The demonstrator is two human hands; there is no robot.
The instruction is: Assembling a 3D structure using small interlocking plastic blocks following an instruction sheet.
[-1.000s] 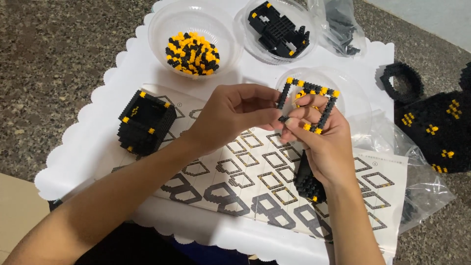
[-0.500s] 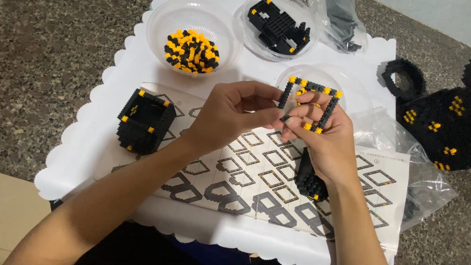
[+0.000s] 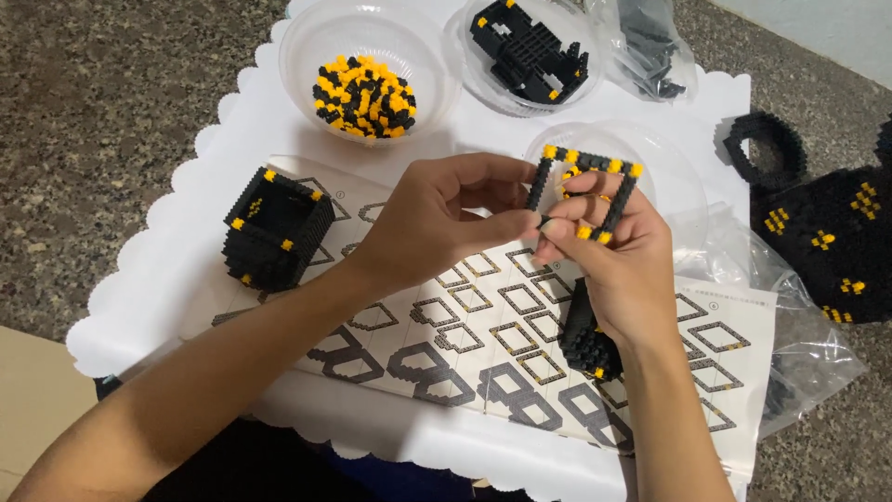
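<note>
1. Head view: the right hand (image 3: 609,256) grasps a small rectangular block frame (image 3: 583,193), black with yellow corner bricks, pinched at its lower edge between thumb and fingers.
2. The frame is held above the worktop, in front of an empty clear bowl (image 3: 669,172). It stands nearly upright and leans slightly, with its long axis running from the lower end at the fingers up and away from the person, and its open face turned toward the camera.
3. The left hand (image 3: 437,218) is closed in a pinch, its thumb and forefinger meeting at the frame's lower left corner beside the right hand's fingertips. Whether a small brick sits between them cannot be told.
4. Under both hands lies a printed instruction sheet (image 3: 446,325) on a white scalloped mat (image 3: 186,270).
5. A black cube-shaped block build (image 3: 276,226) with yellow accents stands on the sheet's left edge, well apart from the hands.
6. Behind, a clear bowl of loose yellow and black bricks (image 3: 364,95) sits beside a bowl with a black block assembly (image 3: 530,48).
7. A small black block piece (image 3: 587,339) lies on the sheet beneath the right wrist.
</note>
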